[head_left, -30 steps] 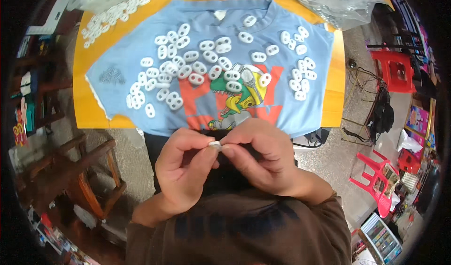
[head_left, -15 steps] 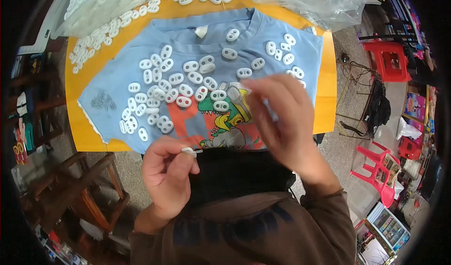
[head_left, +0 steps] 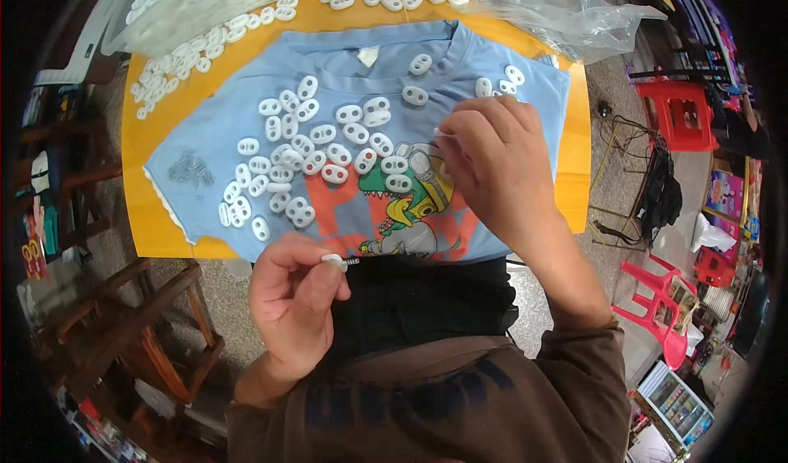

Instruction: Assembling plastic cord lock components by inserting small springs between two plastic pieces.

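Observation:
My left hand (head_left: 291, 303) is closed in front of the table edge, thumb and forefinger pinching a small white oval plastic piece (head_left: 334, 260). A short grey ridged pin (head_left: 352, 261), screw-like, sticks out of its right side. Over the right part of a blue T-shirt (head_left: 369, 52), my right hand (head_left: 501, 163) is closed with its fingertips together. A bit of white shows at those fingertips, probably another plastic piece, mostly hidden. Many white two-holed oval pieces (head_left: 334, 173) lie scattered on the shirt. At the shirt's left lies a patch of small dark grey bits (head_left: 190, 169).
The shirt covers much of a yellow table (head_left: 156, 233). More white ovals lie along its far edge, beside a clear bag of them (head_left: 197, 7) and a crumpled plastic bag (head_left: 566, 11). Wooden stools (head_left: 156, 332) stand left; red plastic stools (head_left: 677, 114) stand right.
My right hand has moved slightly up over the shirt, its fingers drawn together. The left hand keeps its pinch almost in place. The whole view has shifted a little.

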A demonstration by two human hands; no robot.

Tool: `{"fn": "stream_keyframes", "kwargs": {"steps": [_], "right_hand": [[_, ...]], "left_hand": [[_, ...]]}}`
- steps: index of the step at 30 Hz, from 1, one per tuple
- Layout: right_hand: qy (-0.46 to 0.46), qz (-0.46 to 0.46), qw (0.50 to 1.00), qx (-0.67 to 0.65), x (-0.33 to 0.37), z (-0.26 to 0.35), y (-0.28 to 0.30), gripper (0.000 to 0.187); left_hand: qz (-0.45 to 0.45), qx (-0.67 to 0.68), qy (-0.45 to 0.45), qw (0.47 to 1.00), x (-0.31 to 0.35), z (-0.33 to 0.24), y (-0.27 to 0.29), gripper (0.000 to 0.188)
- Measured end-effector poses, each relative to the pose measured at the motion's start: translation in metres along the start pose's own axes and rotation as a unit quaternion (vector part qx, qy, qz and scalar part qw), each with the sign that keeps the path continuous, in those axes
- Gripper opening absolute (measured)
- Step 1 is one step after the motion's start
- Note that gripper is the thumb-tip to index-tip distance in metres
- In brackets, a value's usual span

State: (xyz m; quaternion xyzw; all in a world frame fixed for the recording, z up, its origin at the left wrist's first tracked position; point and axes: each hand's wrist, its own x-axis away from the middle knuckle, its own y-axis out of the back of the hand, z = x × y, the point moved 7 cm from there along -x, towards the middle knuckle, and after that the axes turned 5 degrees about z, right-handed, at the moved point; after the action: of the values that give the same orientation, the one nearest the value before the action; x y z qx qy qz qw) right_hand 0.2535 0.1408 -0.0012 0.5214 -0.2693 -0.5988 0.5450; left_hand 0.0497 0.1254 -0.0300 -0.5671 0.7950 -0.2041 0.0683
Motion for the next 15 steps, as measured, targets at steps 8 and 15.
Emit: {"fn": "stream_keyframes", "kwargs": {"steps": [8,15], "right_hand": [[-0.18,-0.005,0.878,-0.443,0.026,0.017,0.008,0.013],[-0.191,0.028,0.719,-0.667,0.042,0.03,-0.003,0.017]], "left_hand": [[0.043,-0.005,-0.046,0.998,-0.008,-0.015,-0.014,0.01],[0.081,-0.005,-0.018,0.997,-0.01,-0.011,-0.032,0.012]]}}
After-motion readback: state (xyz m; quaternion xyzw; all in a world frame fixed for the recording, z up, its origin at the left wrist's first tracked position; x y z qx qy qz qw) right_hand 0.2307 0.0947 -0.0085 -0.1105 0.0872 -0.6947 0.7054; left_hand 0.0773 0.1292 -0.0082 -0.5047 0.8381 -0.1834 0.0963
